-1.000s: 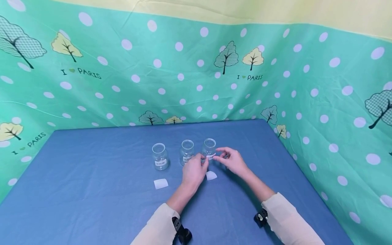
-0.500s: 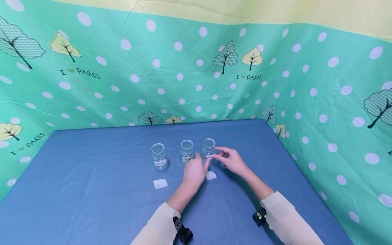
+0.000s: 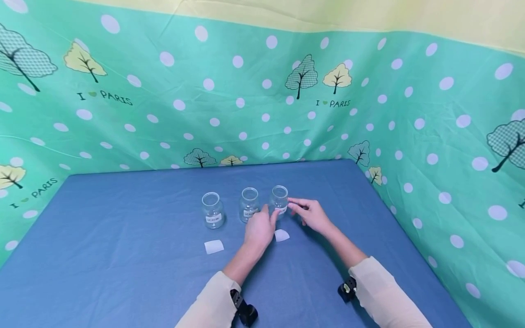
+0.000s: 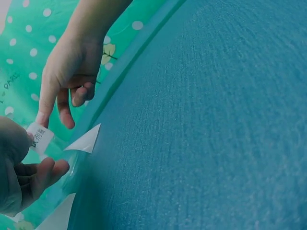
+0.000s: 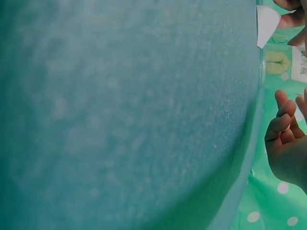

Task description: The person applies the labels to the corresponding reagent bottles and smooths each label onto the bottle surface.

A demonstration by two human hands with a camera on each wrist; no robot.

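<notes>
Three clear glass jars stand upright in a row in the head view: a left jar (image 3: 212, 210), a middle jar (image 3: 248, 200) and a right jar (image 3: 280, 196). Each bears a white printed label; the right jar's label (image 4: 40, 137) shows in the left wrist view. My left hand (image 3: 259, 228) is at the front of the right jar, its thumb on that label and its index finger extended between the two jars. On the other side, my right hand (image 3: 315, 217) has thumb and index finger at the jar's right side, other fingers loosely bent. Neither hand visibly encloses the jar.
One white paper piece (image 3: 214, 247) lies before the left jar, and a second, curled paper piece (image 3: 281, 235) before the right jar. A blue cloth (image 3: 135, 255) covers the table. Behind and at the right hangs a green dotted curtain (image 3: 246, 123).
My right thumb has drawn back from the label toward the jar's right side. The left thumb has stayed at the label, while the jars and papers have kept their places.
</notes>
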